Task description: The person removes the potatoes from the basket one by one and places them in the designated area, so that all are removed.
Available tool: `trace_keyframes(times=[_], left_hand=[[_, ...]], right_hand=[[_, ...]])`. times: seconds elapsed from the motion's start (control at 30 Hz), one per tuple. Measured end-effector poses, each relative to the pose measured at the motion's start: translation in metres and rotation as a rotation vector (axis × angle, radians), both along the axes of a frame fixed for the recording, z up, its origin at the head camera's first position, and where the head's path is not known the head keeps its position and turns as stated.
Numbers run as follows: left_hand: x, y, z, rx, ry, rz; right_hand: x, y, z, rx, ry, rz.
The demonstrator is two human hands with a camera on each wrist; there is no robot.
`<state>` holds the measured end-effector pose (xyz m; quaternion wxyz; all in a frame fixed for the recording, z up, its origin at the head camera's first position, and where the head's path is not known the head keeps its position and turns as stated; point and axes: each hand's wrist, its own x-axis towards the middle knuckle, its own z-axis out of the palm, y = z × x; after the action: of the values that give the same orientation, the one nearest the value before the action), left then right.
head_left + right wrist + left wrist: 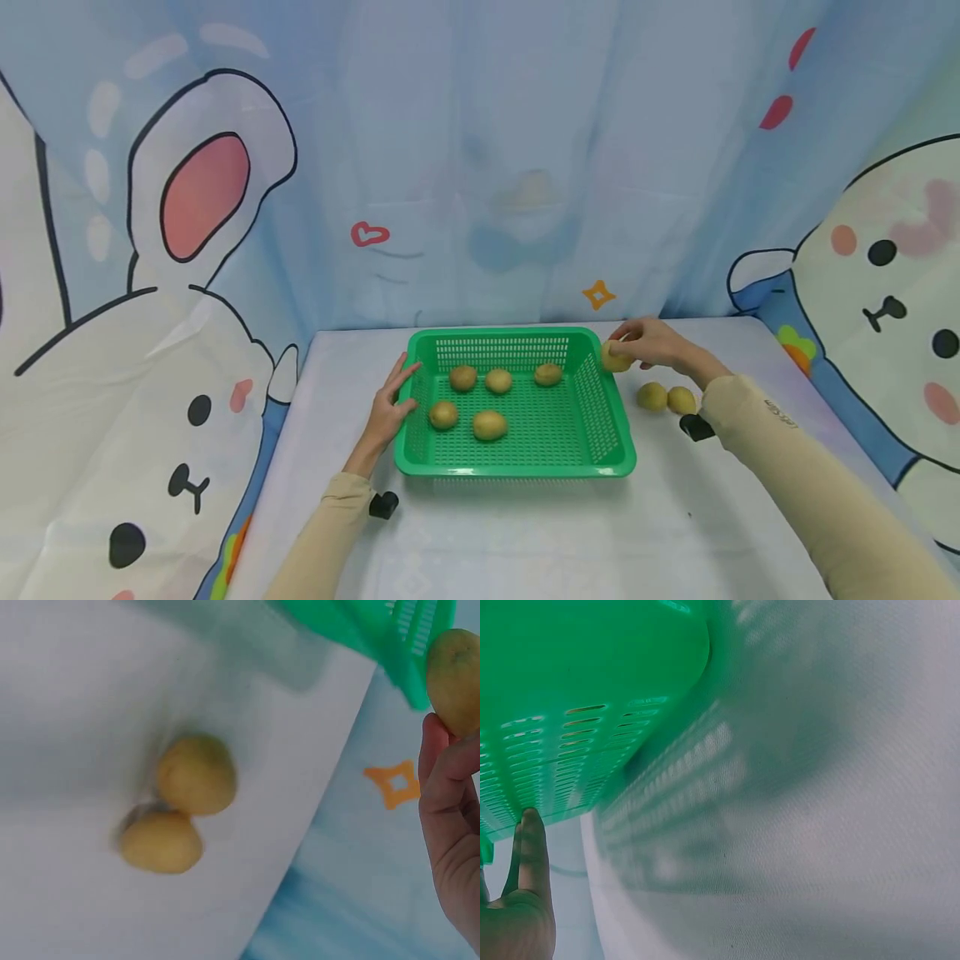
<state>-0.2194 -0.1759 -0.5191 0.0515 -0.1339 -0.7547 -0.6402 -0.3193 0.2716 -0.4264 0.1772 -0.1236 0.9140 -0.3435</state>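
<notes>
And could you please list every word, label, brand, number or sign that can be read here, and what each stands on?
No text can be read with certainty.
Right sleeve: small dark lettering near the cuff, too small to read.
Green basket and potatoes: no text visible.
Backdrop: drawn figures and shapes, such as a red heart and an orange star; no words visible.

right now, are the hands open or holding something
Left hand: open, touching the green basket.
Right hand: holding a potato.
</notes>
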Motion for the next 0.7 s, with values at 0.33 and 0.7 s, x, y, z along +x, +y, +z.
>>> trace_keyframes(times=[0.33,0.7], left_hand=[[0.001,-0.003,-0.001,-0.011,0.019,0.010],[0.002,-0.002,-0.001,-0.014,0.031,0.008]], right_hand=[[0.012,0.063,-0.023,0.043,-0.076,-0.112],[0.032,0.126,-0.054,0.041,-0.103,-0.236]])
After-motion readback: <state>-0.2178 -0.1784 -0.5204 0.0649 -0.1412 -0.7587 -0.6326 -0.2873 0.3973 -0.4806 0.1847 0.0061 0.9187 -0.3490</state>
